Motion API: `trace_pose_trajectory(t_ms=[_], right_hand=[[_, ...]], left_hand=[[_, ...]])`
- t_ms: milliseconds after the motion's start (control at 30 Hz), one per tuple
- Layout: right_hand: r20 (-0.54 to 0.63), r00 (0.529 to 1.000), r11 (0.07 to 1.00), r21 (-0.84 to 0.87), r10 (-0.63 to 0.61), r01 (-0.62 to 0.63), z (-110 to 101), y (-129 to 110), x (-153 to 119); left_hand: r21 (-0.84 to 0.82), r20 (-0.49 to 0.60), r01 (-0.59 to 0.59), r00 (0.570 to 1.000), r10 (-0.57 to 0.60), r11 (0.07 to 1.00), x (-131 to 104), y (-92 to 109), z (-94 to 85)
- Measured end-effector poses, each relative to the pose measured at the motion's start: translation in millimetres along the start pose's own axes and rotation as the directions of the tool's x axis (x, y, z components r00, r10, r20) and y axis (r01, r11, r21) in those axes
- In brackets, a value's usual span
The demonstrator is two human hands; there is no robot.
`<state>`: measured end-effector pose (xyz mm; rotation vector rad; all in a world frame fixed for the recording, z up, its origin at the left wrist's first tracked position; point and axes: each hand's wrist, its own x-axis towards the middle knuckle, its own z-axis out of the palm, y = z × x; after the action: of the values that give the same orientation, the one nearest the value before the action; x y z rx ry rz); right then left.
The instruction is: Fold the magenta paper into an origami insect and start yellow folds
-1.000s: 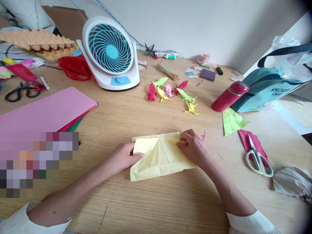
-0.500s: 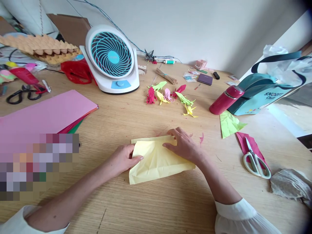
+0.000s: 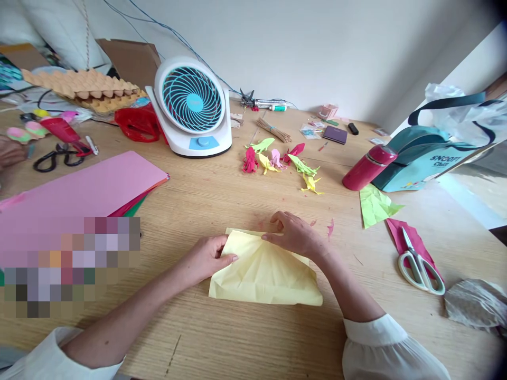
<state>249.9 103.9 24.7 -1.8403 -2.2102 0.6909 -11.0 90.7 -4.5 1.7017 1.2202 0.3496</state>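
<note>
A creased sheet of pale yellow paper (image 3: 265, 277) lies in front of me, its upper part folded over and creases fanning out from near the top edge. My left hand (image 3: 209, 257) pinches its upper left corner, thumb on top and fingers behind. At the top edge, my right hand (image 3: 295, 234) has its thumb on the paper and its curled fingers behind the edge. Folded paper figures (image 3: 273, 158) in red, yellow, green and pink lie beyond the hands.
A white fan (image 3: 194, 105) stands at the back left, near pink paper sheets (image 3: 91, 187). To the right are a red bottle (image 3: 368, 168), a teal bag (image 3: 428, 158), green paper (image 3: 376, 205) and scissors (image 3: 420, 266) on red paper. Part of another person's hand (image 3: 11, 153) shows at far left.
The yellow paper's near edge has swung toward me on the right and its creased face shows wider. The view has shifted slightly, and a person's hand now shows at the far left.
</note>
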Motion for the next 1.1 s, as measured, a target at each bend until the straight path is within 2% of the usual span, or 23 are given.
trace_pose_trajectory(t_ms=[167, 367, 467, 533, 600, 633, 667, 700, 767, 833, 867, 900, 967, 1100], right_hand=[[0.101, 0.995, 1.0, 0.024, -0.015, 0.012, -8, 2, -5], [0.234, 0.962, 0.981, 0.167, -0.141, 0.103, -14, 3, -12], [0.23, 0.958, 0.958, 0.266, -0.17, 0.106, -20, -1, -23], [0.173, 0.972, 0.953, 0.285, -0.161, 0.107, -25, -5, -34], [0.116, 0.983, 0.961, 0.254, -0.14, 0.106, -30, -11, -47], [0.101, 0.987, 0.966, 0.237, -0.129, 0.102, -32, -13, -53], [0.093, 0.989, 0.97, 0.223, -0.118, 0.095, -33, -17, -59], [0.092, 0.99, 0.973, 0.213, -0.111, 0.089, -34, -20, -64], [0.089, 0.99, 0.973, 0.214, -0.113, 0.092, -35, -26, -72], [0.078, 0.989, 0.969, 0.226, -0.124, 0.103, -35, -31, -77], [0.075, 0.989, 0.966, 0.235, -0.127, 0.106, -34, -32, -78], [0.076, 0.989, 0.964, 0.247, -0.126, 0.104, -34, -32, -80], [0.099, 0.988, 0.952, 0.293, -0.12, 0.086, -32, -27, -82], [0.169, 0.979, 0.908, 0.417, -0.114, 0.034, -22, -12, -83]], left_hand=[[0.002, -0.009, 0.004, 1.0, -0.004, 1.0, -1, -3, 1.7], [0.031, -0.009, -0.03, 0.999, 0.031, 0.999, -5, -2, 2.0], [0.04, 0.003, -0.081, 0.997, 0.081, 0.996, -7, 0, -0.8], [0.067, -0.054, -0.151, 0.987, 0.154, 0.986, -9, 5, -6.2], [0.168, -0.18, -0.257, 0.941, 0.286, 0.952, -11, 17, -14.6], [0.253, -0.249, -0.307, 0.895, 0.369, 0.917, -11, 27, -19.3], [0.343, -0.26, -0.377, 0.842, 0.473, 0.86, -12, 39, -23.5], [0.419, -0.23, -0.441, 0.794, 0.562, 0.794, -13, 53, -26.8], [0.524, -0.052, -0.535, 0.756, 0.653, 0.662, -12, 80, -29.1], [0.544, 0.177, -0.626, 0.737, 0.653, 0.558, -9, 100, -25.5], [0.532, 0.271, -0.653, 0.735, 0.622, 0.54, -6, 106, -22.2], [0.516, 0.341, -0.666, 0.737, 0.584, 0.539, -3, 108, -18.7], [0.484, 0.402, -0.652, 0.758, 0.513, 0.584, 2, 105, -12.9], [0.373, 0.404, -0.586, 0.8, 0.443, 0.719, 8, 86, -10.7]])
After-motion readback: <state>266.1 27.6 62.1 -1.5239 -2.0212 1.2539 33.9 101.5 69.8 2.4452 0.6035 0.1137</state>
